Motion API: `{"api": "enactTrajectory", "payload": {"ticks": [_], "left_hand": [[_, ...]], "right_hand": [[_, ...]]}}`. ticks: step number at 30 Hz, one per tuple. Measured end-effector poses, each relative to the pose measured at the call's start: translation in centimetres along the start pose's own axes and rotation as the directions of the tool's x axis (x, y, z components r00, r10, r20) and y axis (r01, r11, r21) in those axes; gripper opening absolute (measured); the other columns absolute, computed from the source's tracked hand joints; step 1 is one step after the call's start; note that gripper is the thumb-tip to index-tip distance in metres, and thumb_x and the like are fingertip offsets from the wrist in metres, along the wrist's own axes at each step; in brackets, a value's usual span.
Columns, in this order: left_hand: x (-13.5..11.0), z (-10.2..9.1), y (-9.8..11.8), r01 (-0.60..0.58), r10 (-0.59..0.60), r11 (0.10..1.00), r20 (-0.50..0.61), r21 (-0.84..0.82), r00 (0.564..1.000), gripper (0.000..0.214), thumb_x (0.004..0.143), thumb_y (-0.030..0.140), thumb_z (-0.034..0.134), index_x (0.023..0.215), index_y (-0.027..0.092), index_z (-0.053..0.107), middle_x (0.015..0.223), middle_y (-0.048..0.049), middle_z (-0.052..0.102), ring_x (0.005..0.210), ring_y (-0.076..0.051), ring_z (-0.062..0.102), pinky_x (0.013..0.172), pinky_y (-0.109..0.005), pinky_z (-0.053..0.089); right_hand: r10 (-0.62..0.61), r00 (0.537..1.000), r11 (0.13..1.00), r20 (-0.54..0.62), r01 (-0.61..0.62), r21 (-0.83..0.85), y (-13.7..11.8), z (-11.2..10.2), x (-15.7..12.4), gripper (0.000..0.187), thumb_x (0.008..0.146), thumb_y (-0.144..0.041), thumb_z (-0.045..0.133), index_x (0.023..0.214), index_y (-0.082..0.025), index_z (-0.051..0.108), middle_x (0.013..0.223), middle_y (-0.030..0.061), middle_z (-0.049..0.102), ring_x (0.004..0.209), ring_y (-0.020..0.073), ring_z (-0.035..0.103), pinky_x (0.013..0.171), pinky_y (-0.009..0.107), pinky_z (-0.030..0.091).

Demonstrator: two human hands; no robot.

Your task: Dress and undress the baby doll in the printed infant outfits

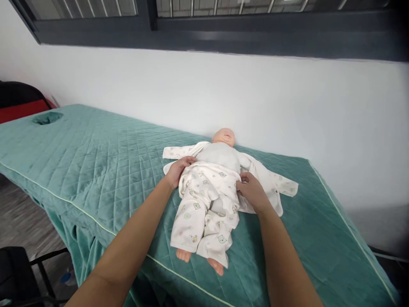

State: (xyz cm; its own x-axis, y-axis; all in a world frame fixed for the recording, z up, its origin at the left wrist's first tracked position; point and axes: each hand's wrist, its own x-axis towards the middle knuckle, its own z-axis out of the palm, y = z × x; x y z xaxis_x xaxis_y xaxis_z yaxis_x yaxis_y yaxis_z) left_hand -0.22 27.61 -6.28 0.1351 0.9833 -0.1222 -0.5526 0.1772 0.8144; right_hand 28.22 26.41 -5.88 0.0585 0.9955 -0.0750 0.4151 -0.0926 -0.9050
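A baby doll (223, 136) lies on its back, head toward the wall and bare feet toward me. White printed baby pants (194, 209) cover its legs up to the waist. Under its back and arms a white baby jacket (268, 185) is spread open, sleeves out to both sides. My left hand (180, 170) is closed on the pants' waistband at the doll's side; its fingertips are partly hidden by cloth. On the opposite side, my right hand (252, 189) pinches the waistband between thumb and fingers.
The doll rests on a long bed with a green quilted cover (105, 157), which has a face hole (47, 118) at the far left. A white wall (143, 89) and dark window frame (223, 36) stand behind. A black chair (19, 273) is at lower left.
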Motion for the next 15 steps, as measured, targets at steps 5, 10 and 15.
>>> {"api": "enactTrajectory", "payload": {"ticks": [5,10,15], "left_hand": [[0.0,-0.2,-0.3,-0.015,0.016,0.998,-0.01,0.059,1.0,0.038,0.051,0.009,0.058,0.086,0.013,0.071,0.075,-0.0024,0.066,0.069,-0.014,0.057,0.065,-0.024,0.043],[-0.8,-0.2,0.1,0.002,-0.022,0.989,0.135,0.149,0.991,0.046,0.052,0.007,0.061,0.096,0.015,0.071,0.083,-0.0016,0.066,0.071,-0.013,0.057,0.063,-0.021,0.041],[-1.6,-0.1,0.7,-0.021,-0.027,0.976,0.22,0.216,0.975,0.052,0.052,0.005,0.069,0.102,0.019,0.069,0.085,0.0013,0.062,0.074,-0.01,0.053,0.065,-0.02,0.038]], "right_hand": [[-0.006,0.998,1.0,0.07,0.007,-0.008,0.7,-0.4,0.3,0.034,0.062,-0.023,0.063,0.095,-0.023,0.054,0.086,0.0008,0.066,0.07,0.0172,0.061,0.059,0.028,0.049],[-0.084,0.979,0.996,0.186,0.079,0.032,1.0,-0.8,0.4,0.035,0.061,-0.019,0.063,0.094,-0.023,0.053,0.088,0.0002,0.068,0.085,0.0199,0.063,0.07,0.029,0.049],[-0.095,0.975,0.994,0.2,0.082,0.072,0.8,-0.9,0.3,0.031,0.063,-0.021,0.065,0.092,-0.024,0.054,0.085,-0.0007,0.067,0.085,0.021,0.062,0.073,0.031,0.048]]}}
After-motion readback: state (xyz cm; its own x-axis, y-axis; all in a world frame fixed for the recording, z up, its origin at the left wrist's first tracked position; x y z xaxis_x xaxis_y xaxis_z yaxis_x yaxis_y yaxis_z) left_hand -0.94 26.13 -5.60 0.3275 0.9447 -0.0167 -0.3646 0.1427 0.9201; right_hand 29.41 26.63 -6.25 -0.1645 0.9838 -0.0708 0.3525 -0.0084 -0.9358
